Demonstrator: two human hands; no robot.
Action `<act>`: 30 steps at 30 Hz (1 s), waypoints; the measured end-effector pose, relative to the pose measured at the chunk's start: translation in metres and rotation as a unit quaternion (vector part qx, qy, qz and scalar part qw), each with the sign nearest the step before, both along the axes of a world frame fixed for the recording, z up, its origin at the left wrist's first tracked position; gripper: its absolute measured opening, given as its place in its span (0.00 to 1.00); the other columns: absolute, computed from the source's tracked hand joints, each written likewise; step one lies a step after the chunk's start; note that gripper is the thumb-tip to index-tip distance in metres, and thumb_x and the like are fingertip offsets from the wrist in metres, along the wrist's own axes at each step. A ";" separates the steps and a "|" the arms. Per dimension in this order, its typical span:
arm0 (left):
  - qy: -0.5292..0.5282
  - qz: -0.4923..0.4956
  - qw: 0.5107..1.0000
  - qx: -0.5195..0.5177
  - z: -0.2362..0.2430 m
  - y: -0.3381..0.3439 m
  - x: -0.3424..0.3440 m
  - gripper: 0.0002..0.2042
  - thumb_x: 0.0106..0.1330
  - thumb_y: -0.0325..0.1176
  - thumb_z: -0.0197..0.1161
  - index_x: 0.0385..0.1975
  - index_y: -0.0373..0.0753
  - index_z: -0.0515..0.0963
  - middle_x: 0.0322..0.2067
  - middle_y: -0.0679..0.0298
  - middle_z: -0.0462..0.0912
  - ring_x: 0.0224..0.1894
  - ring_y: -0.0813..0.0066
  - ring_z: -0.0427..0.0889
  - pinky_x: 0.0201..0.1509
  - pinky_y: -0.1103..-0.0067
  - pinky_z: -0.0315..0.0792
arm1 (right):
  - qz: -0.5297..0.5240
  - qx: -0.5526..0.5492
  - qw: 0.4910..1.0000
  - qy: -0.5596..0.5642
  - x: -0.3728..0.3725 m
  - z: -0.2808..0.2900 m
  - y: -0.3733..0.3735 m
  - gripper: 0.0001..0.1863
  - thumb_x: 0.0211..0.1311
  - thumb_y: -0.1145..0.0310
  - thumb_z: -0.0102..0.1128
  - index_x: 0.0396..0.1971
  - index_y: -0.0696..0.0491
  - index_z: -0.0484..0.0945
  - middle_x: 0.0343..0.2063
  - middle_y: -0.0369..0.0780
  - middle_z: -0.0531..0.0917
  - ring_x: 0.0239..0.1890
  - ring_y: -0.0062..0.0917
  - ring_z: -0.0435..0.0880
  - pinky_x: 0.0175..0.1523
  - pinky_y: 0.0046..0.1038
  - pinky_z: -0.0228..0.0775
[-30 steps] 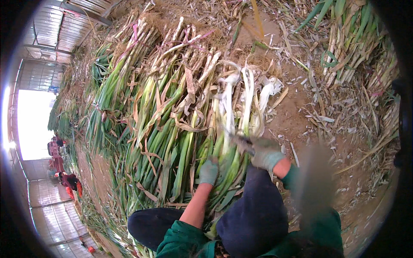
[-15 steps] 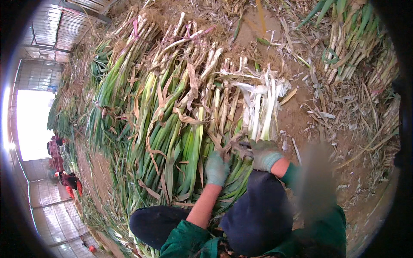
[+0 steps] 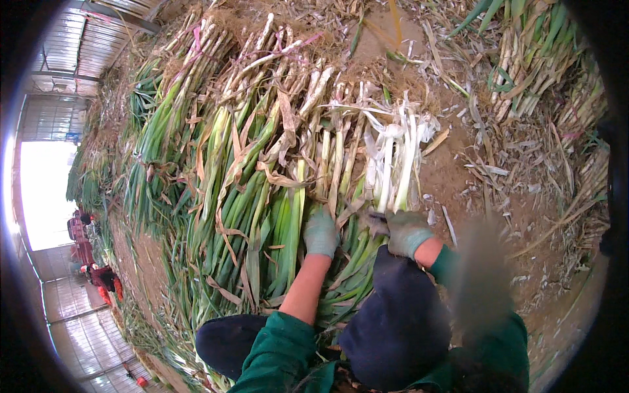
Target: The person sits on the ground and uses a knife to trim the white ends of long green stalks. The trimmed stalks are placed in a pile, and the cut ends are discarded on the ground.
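Observation:
My gloved left hand [image 3: 321,232] reaches into long green onions [image 3: 249,196] below pale, dry-skinned stems [image 3: 337,157]; its fingertips are hidden among them. Just right of it, my gloved right hand [image 3: 406,232] grips a dark tool [image 3: 379,221], possibly bladed and partly hidden, held low over green leaves. Above that hand lie several white, peeled stalks [image 3: 406,157] with loose pale skins around them. My bent knees [image 3: 393,314] are beneath and beside my arms.
Pink-tied bundles [image 3: 177,98] lie at upper left, another pile [image 3: 524,65] at upper right. Dry husks litter the dirt floor [image 3: 452,170]. At far left are a person in red [image 3: 105,281], a red machine [image 3: 82,239] and a bright doorway. A grey blur covers part of my right arm.
Over the last second my left hand has moved up and slightly right into the pile. The white stalks have shifted rightward. My right hand stays on the tool.

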State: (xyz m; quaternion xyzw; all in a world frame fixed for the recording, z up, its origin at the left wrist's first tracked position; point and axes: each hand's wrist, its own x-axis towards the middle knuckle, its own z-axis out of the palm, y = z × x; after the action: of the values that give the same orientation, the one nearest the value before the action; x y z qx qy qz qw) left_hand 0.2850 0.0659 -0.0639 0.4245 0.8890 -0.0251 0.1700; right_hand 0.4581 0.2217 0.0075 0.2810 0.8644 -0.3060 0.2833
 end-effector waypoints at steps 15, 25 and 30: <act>-0.362 0.252 0.890 0.119 0.003 -0.010 -0.036 0.18 0.58 0.41 0.63 0.39 0.31 0.79 0.30 0.57 0.83 0.31 0.66 0.79 0.40 0.73 0.71 | -0.106 -0.038 0.993 0.030 0.031 0.010 0.013 0.33 0.44 0.64 0.58 0.55 0.58 0.66 0.42 0.51 0.79 0.48 0.44 0.78 0.52 0.38 0.70; -0.312 0.293 0.887 0.173 -0.019 -0.023 -0.034 0.17 0.65 0.40 0.53 0.41 0.30 0.76 0.32 0.53 0.80 0.34 0.65 0.77 0.42 0.71 0.70 | -0.020 -0.012 0.996 0.089 0.031 -0.005 -0.012 0.31 0.46 0.64 0.58 0.53 0.57 0.68 0.43 0.48 0.79 0.47 0.43 0.79 0.52 0.40 0.69; -0.275 0.340 0.894 0.099 -0.015 -0.019 -0.032 0.21 0.68 0.44 0.50 0.47 0.29 0.73 0.37 0.47 0.81 0.40 0.58 0.78 0.47 0.70 0.70 | -0.009 -0.058 0.997 0.057 0.026 0.004 -0.010 0.27 0.46 0.65 0.58 0.49 0.56 0.71 0.42 0.48 0.79 0.46 0.42 0.79 0.51 0.39 0.71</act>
State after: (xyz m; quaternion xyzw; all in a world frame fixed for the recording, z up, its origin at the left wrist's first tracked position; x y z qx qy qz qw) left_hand 0.2526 0.0473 -0.0793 0.1014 0.8946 0.2403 0.3629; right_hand 0.4844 0.2122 0.0111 0.2536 0.8576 -0.3736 0.2463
